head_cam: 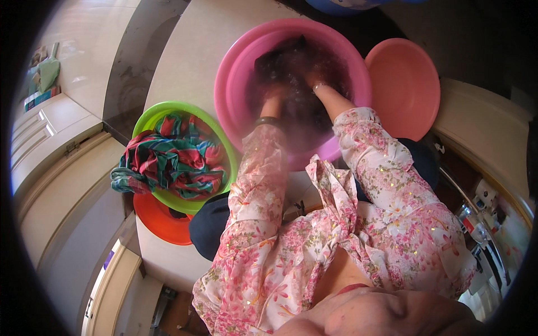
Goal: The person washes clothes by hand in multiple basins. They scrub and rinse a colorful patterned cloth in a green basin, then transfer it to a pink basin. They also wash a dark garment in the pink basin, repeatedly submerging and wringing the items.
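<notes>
A large pink plastic basin (229, 84) stands before me, holding dark water and a dark cloth (277, 61) that partly breaks the surface. Both my hands reach down into it. My left hand (274, 93) is in the water on the left side, a dark bangle on its wrist. Further right and slightly deeper in the basin, my right hand (314, 79) touches or lies close to the dark cloth. Blur, water and a steamy haze hide the fingers of both hands, so their grip cannot be made out.
Left of the pink basin, a green basin (195, 206) holds wet plaid cloth (176, 155), part of which hangs over its rim. An orange-red basin (162, 218) is partly beneath it. A salmon-coloured basin (403, 88) leans at the right. A blue container (342, 6) shows at the top edge.
</notes>
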Available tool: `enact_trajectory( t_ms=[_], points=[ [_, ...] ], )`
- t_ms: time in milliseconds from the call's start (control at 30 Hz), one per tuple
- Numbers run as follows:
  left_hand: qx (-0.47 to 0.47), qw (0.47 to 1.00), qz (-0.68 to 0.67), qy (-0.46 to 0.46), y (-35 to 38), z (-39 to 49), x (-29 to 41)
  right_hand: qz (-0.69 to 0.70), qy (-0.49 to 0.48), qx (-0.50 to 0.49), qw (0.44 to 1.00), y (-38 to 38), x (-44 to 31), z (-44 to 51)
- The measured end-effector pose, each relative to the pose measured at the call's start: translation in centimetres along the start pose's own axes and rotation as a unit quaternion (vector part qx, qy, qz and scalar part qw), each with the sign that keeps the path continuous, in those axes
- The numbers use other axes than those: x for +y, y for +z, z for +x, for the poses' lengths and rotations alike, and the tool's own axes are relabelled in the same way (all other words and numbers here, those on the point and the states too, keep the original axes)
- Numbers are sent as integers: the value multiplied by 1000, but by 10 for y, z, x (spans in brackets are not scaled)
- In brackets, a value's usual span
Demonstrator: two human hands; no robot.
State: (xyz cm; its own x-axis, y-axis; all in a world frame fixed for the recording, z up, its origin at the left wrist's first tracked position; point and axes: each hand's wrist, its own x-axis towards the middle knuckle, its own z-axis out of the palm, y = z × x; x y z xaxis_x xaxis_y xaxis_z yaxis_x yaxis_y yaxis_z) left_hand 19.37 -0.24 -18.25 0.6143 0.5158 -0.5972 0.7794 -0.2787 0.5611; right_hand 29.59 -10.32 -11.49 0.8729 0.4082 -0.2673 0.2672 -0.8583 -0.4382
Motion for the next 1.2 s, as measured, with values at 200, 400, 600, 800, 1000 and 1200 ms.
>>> enact_trajectory(
  t_ms=[200, 400, 600, 800, 1000, 1200],
  points=[
    [-8, 944, -323, 74, -25, -27, 19, 381, -90, -52, 919, 1, 28, 16],
    [-166, 884, -435, 51, -78, -79, 41, 471, 9, -215, 855, -56, 11, -3],
    [-175, 930, -314, 83, -105, -131, 35, 371, -116, -261, 884, -55, 8, -34],
    [-95, 982, 154, 46, -115, -116, 16, 186, -274, -152, 931, -10, 6, -105],
    [104, 988, 38, 110, -58, -95, 19, 201, -235, -155, 938, -5, 19, -132],
    [33, 983, 180, -2, -6, -120, 30, 198, 39, 95, 975, 26, 47, -86]
  ],
)
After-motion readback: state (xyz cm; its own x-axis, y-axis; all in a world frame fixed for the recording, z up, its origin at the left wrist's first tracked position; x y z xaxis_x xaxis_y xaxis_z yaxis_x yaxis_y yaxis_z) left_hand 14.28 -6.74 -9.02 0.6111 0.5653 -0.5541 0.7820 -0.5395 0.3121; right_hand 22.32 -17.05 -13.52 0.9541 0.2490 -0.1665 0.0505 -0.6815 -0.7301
